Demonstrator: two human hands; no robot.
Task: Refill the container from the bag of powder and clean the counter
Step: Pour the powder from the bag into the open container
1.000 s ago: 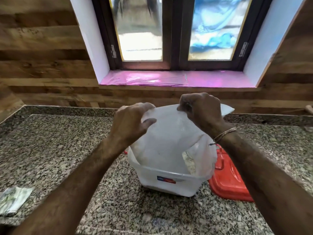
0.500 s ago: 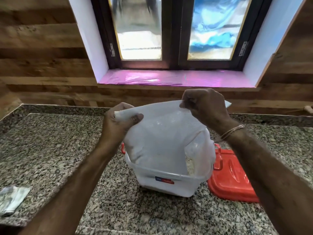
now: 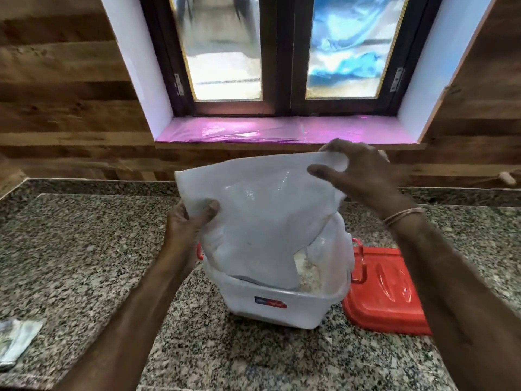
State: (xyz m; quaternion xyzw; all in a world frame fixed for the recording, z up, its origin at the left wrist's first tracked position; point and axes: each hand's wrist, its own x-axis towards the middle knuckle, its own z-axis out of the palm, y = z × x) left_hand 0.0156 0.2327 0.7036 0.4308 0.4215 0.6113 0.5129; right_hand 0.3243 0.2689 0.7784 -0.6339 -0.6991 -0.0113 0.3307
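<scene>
A white plastic bag point(image 3: 262, 221) hangs upside down, its mouth inside the translucent white container point(image 3: 282, 309) on the granite counter. Pale powder point(image 3: 307, 277) shows in the container beside the bag's mouth. My left hand point(image 3: 189, 224) pinches the bag's left side, thumb on the front. My right hand point(image 3: 361, 170) grips the bag's upper right corner, thumb spread across its front. The bag's lower end and most of the container's inside are hidden.
The container's red lid point(image 3: 386, 292) lies flat just right of it. A crumpled wrapper point(image 3: 17, 340) sits at the counter's left front. A wooden wall and a pink window sill point(image 3: 282, 131) stand behind the counter point(image 3: 70, 249).
My left hand slid down from the bag's top left corner to its left side. The bag's top has spread wider and risen. My right hand shifted its hold at the upper right corner.
</scene>
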